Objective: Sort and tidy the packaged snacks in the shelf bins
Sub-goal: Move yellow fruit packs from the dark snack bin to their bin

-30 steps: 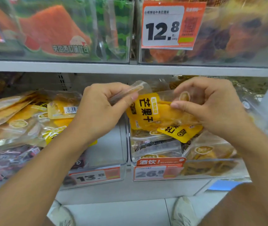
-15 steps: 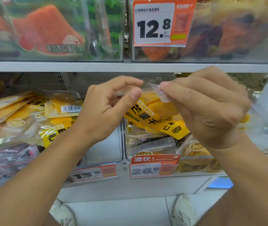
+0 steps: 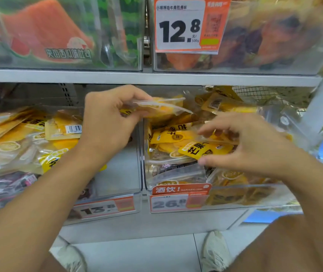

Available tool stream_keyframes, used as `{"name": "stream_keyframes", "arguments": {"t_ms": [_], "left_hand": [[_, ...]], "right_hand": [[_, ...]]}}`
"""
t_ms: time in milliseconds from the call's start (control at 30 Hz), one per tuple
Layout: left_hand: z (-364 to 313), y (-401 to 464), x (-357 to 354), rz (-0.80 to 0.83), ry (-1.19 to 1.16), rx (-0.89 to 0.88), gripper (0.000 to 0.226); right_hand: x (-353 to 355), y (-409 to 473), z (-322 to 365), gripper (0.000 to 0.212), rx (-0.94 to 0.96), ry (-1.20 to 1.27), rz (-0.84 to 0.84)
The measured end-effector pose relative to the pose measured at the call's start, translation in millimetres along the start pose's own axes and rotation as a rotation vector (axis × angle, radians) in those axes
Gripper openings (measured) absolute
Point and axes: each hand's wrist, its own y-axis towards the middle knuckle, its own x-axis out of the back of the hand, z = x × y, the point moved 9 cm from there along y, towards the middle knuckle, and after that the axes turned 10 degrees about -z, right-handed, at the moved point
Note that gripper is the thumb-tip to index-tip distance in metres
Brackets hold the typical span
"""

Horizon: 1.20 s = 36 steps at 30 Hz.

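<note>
While the left hand is now gripping the mango packet alone above the right bin, the right hand, having released it, is reaching loose-fingered into the heap.

Now apart: left hand alone pinches the mango packet; right hand drops onto the bin's packets.
</note>
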Motion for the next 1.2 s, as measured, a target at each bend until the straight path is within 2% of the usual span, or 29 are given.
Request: {"name": "stream_keyframes", "arguments": {"t_ms": [67,133,200,267,333,400,467,533,633,767,867,967,1033,1133,1200], "left_hand": [[13,2,3,-0.013,-0.059,0.096,0.029],[23,0,3,-0.007,-0.151,0.195,0.038],[26,-3,0,0.009,-0.203,0.242,0.030],[23,-5,-3,0.030,-0.206,0.217,0.012],[15,-7,-2,0.036,-0.146,0.165,0.013],[8,-6,1,0.016,-0.083,0.128,0.021],[6,-6,-1,0.007,-0.089,0.128,0.027],[9,-6,-3,-0.002,-0.140,0.171,0.029],[10,-9,-7,0.014,-0.205,0.208,0.030],[1,-13,-16,0.127,-0.211,0.176,0.027],[-8,-17,-27,0.210,-0.247,0.172,0.019],[-2,-16,-22,0.134,-0.234,0.200,0.021],[7,-11,-13,0.049,-0.211,0.236,0.026],[10,-6,-7,0.035,-0.191,0.224,0.026],[-1,-9,-5,0.028,-0.148,0.165,0.030]], "right_hand": [[-14,-5,-4,0.068,-0.029,-0.109,0.130],[-17,-5,-1,0.070,-0.050,-0.165,0.142],[-17,-1,8,0.052,-0.024,-0.248,0.098],[-17,4,16,0.026,0.017,-0.344,0.052],[-14,7,21,0.034,0.049,-0.349,0.000],[-1,9,30,0.034,0.069,-0.174,-0.160],[24,6,38,0.024,0.051,0.050,-0.422],[33,4,39,0.020,0.005,0.144,-0.553],[23,8,26,0.021,-0.098,0.183,-0.519],[31,4,13,0.020,-0.173,0.256,-0.649],[26,2,-3,0.024,-0.265,0.286,-0.634],[22,-5,-31,0.024,-0.406,0.441,-0.594],[43,-16,-38,0.021,-0.400,0.477,-0.779],[84,-45,-30,0.017,-0.288,0.238,-1.188],[90,-55,-15,0.012,-0.177,0.135,-1.304]]}}
